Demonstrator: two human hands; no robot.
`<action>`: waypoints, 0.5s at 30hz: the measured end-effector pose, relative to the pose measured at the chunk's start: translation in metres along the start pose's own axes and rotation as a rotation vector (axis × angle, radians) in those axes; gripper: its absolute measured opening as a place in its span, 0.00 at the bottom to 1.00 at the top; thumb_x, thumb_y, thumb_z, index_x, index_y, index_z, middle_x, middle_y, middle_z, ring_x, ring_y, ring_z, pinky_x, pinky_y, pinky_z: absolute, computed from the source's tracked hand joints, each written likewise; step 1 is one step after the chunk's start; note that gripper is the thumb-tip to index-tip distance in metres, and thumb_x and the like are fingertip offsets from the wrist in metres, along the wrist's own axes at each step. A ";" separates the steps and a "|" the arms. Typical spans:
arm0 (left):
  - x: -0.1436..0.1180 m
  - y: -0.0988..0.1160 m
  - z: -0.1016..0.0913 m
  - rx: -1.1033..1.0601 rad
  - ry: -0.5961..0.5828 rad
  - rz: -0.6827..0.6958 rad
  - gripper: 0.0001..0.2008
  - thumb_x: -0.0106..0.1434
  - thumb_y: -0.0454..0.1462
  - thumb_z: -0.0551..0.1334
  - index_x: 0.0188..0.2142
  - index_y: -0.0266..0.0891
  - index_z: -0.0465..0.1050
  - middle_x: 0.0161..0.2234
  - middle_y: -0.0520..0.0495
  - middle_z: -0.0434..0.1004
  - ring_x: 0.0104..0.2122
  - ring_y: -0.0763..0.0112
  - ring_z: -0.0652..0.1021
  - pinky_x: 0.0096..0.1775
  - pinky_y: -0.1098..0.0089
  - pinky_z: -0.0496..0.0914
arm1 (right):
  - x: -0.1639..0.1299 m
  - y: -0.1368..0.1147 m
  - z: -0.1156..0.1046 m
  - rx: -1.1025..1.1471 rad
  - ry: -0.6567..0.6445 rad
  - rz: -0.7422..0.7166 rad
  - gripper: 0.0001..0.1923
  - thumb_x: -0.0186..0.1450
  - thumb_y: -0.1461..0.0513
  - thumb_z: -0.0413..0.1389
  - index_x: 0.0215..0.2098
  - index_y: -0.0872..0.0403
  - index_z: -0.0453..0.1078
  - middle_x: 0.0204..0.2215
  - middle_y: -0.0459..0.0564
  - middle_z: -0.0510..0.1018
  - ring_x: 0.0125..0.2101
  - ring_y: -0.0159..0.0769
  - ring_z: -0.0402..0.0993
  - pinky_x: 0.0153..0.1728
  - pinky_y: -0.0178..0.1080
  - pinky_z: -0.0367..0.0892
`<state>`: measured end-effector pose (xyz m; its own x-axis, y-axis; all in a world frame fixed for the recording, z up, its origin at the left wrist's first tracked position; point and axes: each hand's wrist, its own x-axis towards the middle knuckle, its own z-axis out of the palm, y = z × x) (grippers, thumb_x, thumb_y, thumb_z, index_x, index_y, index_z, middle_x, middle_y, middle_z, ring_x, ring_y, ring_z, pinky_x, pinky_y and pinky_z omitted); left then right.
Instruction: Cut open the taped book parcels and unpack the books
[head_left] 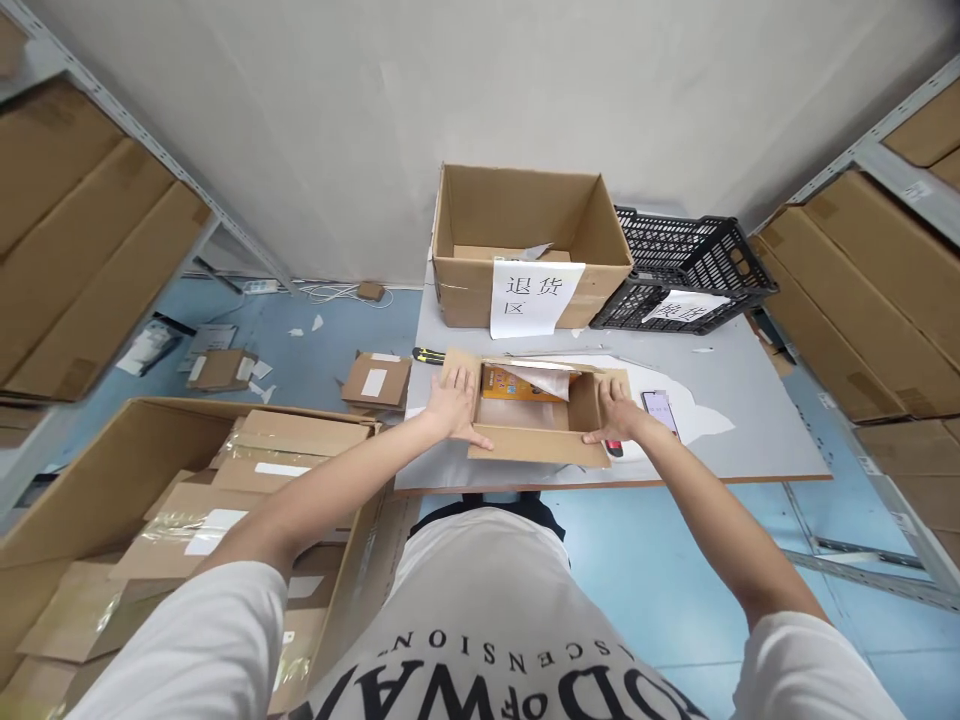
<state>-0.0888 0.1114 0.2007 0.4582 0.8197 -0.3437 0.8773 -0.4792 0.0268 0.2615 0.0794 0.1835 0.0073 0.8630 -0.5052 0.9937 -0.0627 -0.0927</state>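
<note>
Several flat cardboard parcels fill a big open carton on the floor at the far left, just beside the person's left arm. Further back on the blue floor lie scattered small parcels and paper scraps. A yellow-and-black utility knife rests at the left edge of the grey table, just behind the left hand. At the back of the table stands a large empty carton with a white paper sign hanging from its front wall; beside it to the right sits a black plastic crate with another sheet on its front. Shelves loaded with cartons flank both sides.

The small open box lies at the near edge of the table, directly between the two hands, its flaps spread; inside shows an orange packet partly covered by white wrapping.

The left hand lies flat on the box's left flap, fingers spread and extended, pressing rather than gripping. The right hand rests likewise on the right flap, fingers loose and open, holding nothing. A phone lies on the table just right of that hand, with a red object peeking out beneath the wrist.
</note>
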 end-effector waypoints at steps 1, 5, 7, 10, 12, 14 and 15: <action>-0.001 0.000 0.009 -0.024 -0.016 -0.011 0.70 0.33 0.68 0.58 0.65 0.25 0.38 0.65 0.24 0.35 0.63 0.36 0.39 0.57 0.40 0.40 | 0.001 0.008 0.011 0.076 -0.004 -0.038 0.75 0.38 0.41 0.64 0.66 0.64 0.24 0.65 0.72 0.27 0.64 0.58 0.28 0.60 0.53 0.44; -0.002 0.003 0.038 -0.130 -0.017 -0.019 0.72 0.34 0.66 0.60 0.64 0.24 0.27 0.65 0.25 0.27 0.64 0.41 0.37 0.59 0.47 0.45 | 0.003 0.023 0.043 0.314 0.040 -0.213 0.74 0.43 0.40 0.62 0.63 0.59 0.12 0.64 0.66 0.19 0.65 0.51 0.25 0.61 0.50 0.40; -0.001 0.004 0.044 -0.169 -0.005 -0.018 0.72 0.34 0.65 0.61 0.64 0.25 0.24 0.65 0.26 0.26 0.64 0.44 0.38 0.59 0.49 0.46 | 0.004 0.025 0.047 0.353 0.048 -0.246 0.74 0.43 0.40 0.62 0.63 0.59 0.11 0.64 0.65 0.20 0.64 0.50 0.21 0.61 0.51 0.37; 0.000 0.003 0.044 -0.182 0.001 -0.024 0.73 0.34 0.65 0.61 0.64 0.25 0.23 0.65 0.25 0.26 0.64 0.44 0.39 0.59 0.48 0.46 | 0.005 0.024 0.042 0.339 0.045 -0.249 0.74 0.44 0.40 0.61 0.63 0.59 0.12 0.65 0.66 0.20 0.64 0.49 0.19 0.61 0.51 0.38; 0.000 0.002 0.041 -0.177 0.000 -0.029 0.74 0.32 0.66 0.61 0.64 0.25 0.23 0.65 0.25 0.27 0.64 0.43 0.38 0.59 0.47 0.45 | 0.002 0.023 0.035 0.273 0.046 -0.222 0.71 0.46 0.40 0.60 0.64 0.61 0.15 0.65 0.68 0.23 0.64 0.51 0.22 0.61 0.52 0.40; -0.001 0.000 0.037 -0.172 0.001 -0.038 0.75 0.31 0.67 0.61 0.64 0.25 0.23 0.65 0.26 0.27 0.64 0.42 0.37 0.58 0.45 0.44 | -0.004 0.019 0.026 0.164 0.099 -0.187 0.63 0.51 0.40 0.56 0.66 0.62 0.23 0.65 0.69 0.28 0.65 0.54 0.26 0.59 0.56 0.42; -0.002 -0.001 0.036 -0.172 0.003 -0.043 0.75 0.31 0.67 0.60 0.64 0.25 0.23 0.65 0.27 0.27 0.64 0.42 0.37 0.58 0.45 0.44 | -0.008 0.016 0.020 0.104 0.156 -0.179 0.57 0.55 0.41 0.53 0.66 0.63 0.28 0.65 0.70 0.33 0.65 0.56 0.29 0.58 0.58 0.43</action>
<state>-0.0954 0.0994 0.1679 0.4202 0.8394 -0.3448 0.9074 -0.3832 0.1727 0.2751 0.0615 0.1683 -0.1425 0.9314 -0.3348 0.9639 0.0537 -0.2609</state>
